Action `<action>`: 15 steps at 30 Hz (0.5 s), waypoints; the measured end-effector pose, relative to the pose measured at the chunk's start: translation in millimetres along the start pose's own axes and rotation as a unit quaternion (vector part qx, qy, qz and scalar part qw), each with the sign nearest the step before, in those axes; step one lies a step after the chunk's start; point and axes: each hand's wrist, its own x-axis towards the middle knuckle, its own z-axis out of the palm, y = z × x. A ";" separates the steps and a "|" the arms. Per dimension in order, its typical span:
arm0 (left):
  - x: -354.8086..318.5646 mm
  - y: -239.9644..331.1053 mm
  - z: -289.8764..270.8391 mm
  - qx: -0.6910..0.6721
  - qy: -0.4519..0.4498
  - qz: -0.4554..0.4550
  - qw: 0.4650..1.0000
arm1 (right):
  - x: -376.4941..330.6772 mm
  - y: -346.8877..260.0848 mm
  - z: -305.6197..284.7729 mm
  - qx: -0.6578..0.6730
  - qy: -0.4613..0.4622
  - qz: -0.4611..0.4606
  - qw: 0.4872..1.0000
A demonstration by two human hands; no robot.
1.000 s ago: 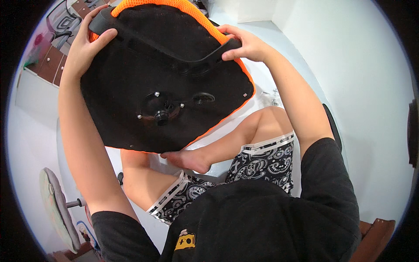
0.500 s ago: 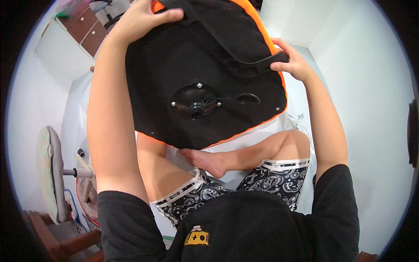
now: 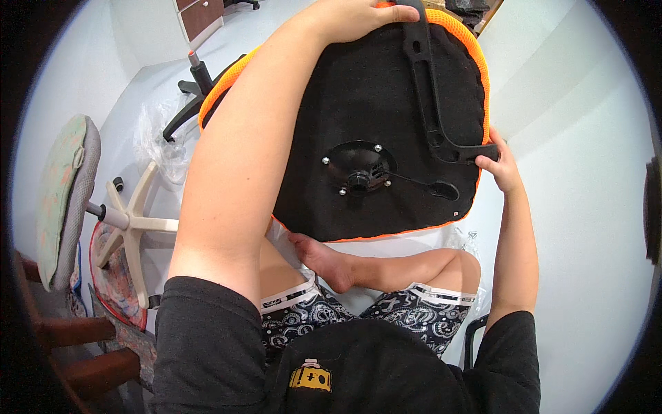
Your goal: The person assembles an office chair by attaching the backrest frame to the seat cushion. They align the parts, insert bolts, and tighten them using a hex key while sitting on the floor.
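A chair seat (image 3: pixel 352 90), black underneath with orange mesh edging, stands tilted in front of my crossed legs with its underside toward me. Bolted to it is a round black mounting plate (image 3: pixel 360 165) with a lever (image 3: pixel 443 190). Across its right side lies a black plastic angled bracket (image 3: pixel 426 93), perhaps a chair armrest. My left hand (image 3: pixel 362 17) is closed around the bracket's upper end at the seat's top edge, its fingers partly hidden. At the right edge, my right hand (image 3: pixel 502 165) pinches the bracket's lower end, thumb in front and fingers behind.
Behind the seat at left is a black chair base (image 3: pixel 193 93) beside clear plastic wrap (image 3: pixel 162 138). A stool with a padded seat (image 3: pixel 69 200) and cream star base (image 3: pixel 138 214) lies on its side at left. Walls flank both sides; a drawer cabinet (image 3: pixel 200 17) stands far left.
The bracket has turned to run more upright along the seat's right side. Both hands have shifted to the right in the view with it, and the seat shows further right too.
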 end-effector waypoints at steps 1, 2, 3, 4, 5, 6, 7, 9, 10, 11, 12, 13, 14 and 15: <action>-0.1 2.6 -0.3 0.012 0.002 -0.014 1.000 | -3.3 -8.0 4.1 0.047 -0.003 0.015 0.999; -0.9 4.7 -0.9 0.023 0.003 -0.027 0.999 | -2.5 -5.1 5.0 0.052 -0.003 0.016 0.998; -0.1 6.4 -1.0 0.010 -0.001 -0.027 1.000 | -3.0 -2.2 5.3 0.057 0.002 0.018 0.998; 0.4 8.2 -1.0 -0.004 -0.005 -0.027 1.000 | -3.9 -0.9 3.7 0.062 0.007 0.020 0.998; 0.6 9.8 -0.2 -0.018 -0.009 -0.026 0.999 | -4.7 -0.4 1.6 0.063 0.004 0.021 0.998; 2.0 5.3 0.5 -0.005 0.001 -0.007 1.000 | -4.0 -2.7 5.7 0.068 0.002 0.021 0.997; 3.7 -0.3 0.7 0.007 0.010 0.012 1.000 | -3.3 -4.0 8.2 0.074 0.000 0.021 0.997; 4.9 -2.8 1.3 0.014 0.006 0.002 1.000 | -1.7 -0.1 6.2 0.056 0.000 0.006 0.998; 3.0 4.4 1.8 0.025 0.012 -0.002 1.000 | -2.5 2.5 2.3 0.044 0.004 0.001 0.999; -0.6 11.1 2.7 0.035 0.018 -0.005 0.999 | -3.0 5.9 0.9 0.010 0.019 -0.020 1.000; -4.2 14.1 1.0 0.049 0.026 -0.009 0.998 | 0.5 4.1 2.0 0.009 0.010 -0.012 1.000; 0.6 9.3 2.1 0.065 0.034 0.005 0.997 | 1.4 0.8 2.5 0.005 0.004 0.001 1.000; 0.7 2.5 2.0 0.055 0.028 -0.035 0.997 | 2.1 -2.8 2.8 0.001 -0.002 0.015 1.000; 1.8 5.4 1.2 0.057 0.007 -0.048 0.997 | 0.6 -4.2 2.4 -0.015 0.011 0.011 1.000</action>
